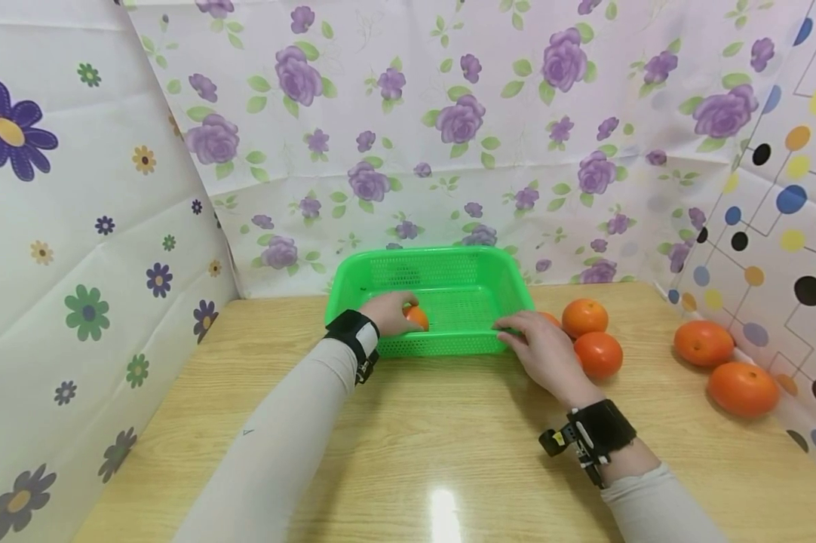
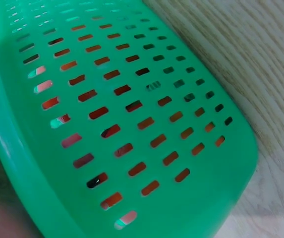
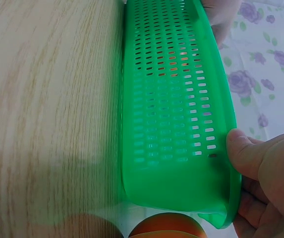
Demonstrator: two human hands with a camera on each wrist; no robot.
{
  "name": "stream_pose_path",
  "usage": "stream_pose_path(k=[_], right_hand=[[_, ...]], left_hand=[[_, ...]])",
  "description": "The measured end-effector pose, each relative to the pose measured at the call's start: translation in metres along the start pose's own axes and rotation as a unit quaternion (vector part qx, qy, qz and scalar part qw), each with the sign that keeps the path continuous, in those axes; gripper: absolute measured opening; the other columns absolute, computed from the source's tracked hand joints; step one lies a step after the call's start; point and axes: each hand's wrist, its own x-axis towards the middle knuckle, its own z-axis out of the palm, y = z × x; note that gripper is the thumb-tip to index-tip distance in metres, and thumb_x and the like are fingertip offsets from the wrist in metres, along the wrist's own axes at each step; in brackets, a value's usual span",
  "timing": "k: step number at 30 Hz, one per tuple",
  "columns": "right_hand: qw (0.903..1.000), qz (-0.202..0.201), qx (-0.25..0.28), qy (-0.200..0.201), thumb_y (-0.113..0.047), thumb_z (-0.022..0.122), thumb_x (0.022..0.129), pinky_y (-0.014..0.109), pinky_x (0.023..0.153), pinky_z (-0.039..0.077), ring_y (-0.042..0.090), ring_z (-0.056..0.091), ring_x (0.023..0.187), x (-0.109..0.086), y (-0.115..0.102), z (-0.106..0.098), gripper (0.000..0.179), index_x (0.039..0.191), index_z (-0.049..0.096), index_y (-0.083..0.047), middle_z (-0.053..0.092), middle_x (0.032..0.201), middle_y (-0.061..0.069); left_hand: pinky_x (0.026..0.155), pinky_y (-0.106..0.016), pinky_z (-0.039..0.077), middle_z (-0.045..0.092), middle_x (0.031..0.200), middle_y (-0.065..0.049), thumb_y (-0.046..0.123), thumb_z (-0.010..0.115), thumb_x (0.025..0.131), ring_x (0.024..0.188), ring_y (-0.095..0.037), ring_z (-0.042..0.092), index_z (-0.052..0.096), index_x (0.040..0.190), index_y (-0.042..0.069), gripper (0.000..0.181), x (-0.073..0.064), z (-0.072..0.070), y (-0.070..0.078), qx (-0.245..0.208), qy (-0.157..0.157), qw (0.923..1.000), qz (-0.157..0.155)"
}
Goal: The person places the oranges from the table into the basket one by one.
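A green plastic basket (image 1: 442, 345) with perforated walls stands on the wooden table against the back curtain. Inside its left front part, my left hand (image 1: 389, 312) curls its fingers round an orange-red tomato (image 1: 417, 317). Orange-red patches show through the holes of the basket wall (image 2: 191, 188) in the left wrist view, which barely catches the hand itself. At the front right corner my right hand (image 1: 540, 347) grips the basket rim, its thumb (image 3: 241, 146) on the edge and the other fingers partly hidden behind it.
Beside the basket on the right lie an orange tomato (image 1: 584, 317), a redder tomato (image 1: 599, 355) and another partly covered by the right hand. Farther right, two large tomatoes (image 1: 743, 389) lie near the dotted side curtain (image 1: 795, 264). A flowered curtain (image 1: 75, 249) bounds the left side.
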Motion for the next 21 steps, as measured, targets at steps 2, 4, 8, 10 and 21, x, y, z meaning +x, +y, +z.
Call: stream_pose_path(k=[2,4,8,10,21], right_hand=[[1.0,0.0,0.0,0.001,-0.029,0.065,0.096,0.039,0.088,0.05,0.019,0.063,0.107,0.0,-0.0003,-0.0001,0.023,0.117,0.072,-0.021,0.067,0.113,-0.004],[1.0,-0.001,-0.001,0.002,-0.029,0.065,0.096,0.04,0.088,0.05,0.019,0.063,0.107,0.0,-0.0004,-0.0001,0.023,0.117,0.072,-0.021,0.067,0.114,-0.004],[1.0,-0.002,-0.003,0.003,-0.029,0.065,0.096,0.04,0.088,0.05,0.019,0.063,0.107,0.0001,-0.0005,0.0002,0.023,0.117,0.072,-0.021,0.067,0.114,-0.003],[1.0,-0.002,-0.003,0.003,-0.029,0.065,0.096,0.04,0.088,0.05,0.019,0.063,0.107,0.0003,-0.0007,0.0003,0.023,0.117,0.072,-0.021,0.067,0.114,-0.003],[1.0,-0.001,-0.003,0.001,-0.026,0.065,0.096,0.041,0.089,0.05,0.021,0.063,0.108,0.0001,-0.0009,-0.0002,0.024,0.118,0.072,-0.019,0.067,0.115,-0.002]], left_hand=[[0.088,-0.035,0.046,0.061,0.129,-0.008,0.043,0.072,0.089,0.106,-0.022,0.058,0.055,0.142,0.011,0.064,-0.0003,0.0001,0.0001,0.001,0.002,1.0,-0.001],[0.088,-0.036,0.046,0.062,0.128,-0.007,0.043,0.071,0.089,0.106,-0.022,0.058,0.054,0.142,0.012,0.065,-0.0004,0.0003,0.0,0.001,0.003,1.0,0.0],[0.089,-0.036,0.046,0.062,0.128,-0.007,0.047,0.071,0.088,0.108,-0.022,0.058,0.054,0.143,0.012,0.067,-0.0003,0.0004,-0.0011,0.003,0.005,1.0,0.004],[0.09,-0.036,0.046,0.062,0.128,-0.006,0.049,0.07,0.088,0.108,-0.022,0.058,0.054,0.143,0.013,0.068,-0.0005,0.0003,-0.002,0.003,0.006,1.0,0.006],[0.093,-0.039,0.046,0.061,0.133,-0.007,0.05,0.068,0.089,0.115,-0.025,0.059,0.052,0.145,0.014,0.068,-0.0082,0.0037,0.0008,0.01,0.05,0.9986,0.014]])
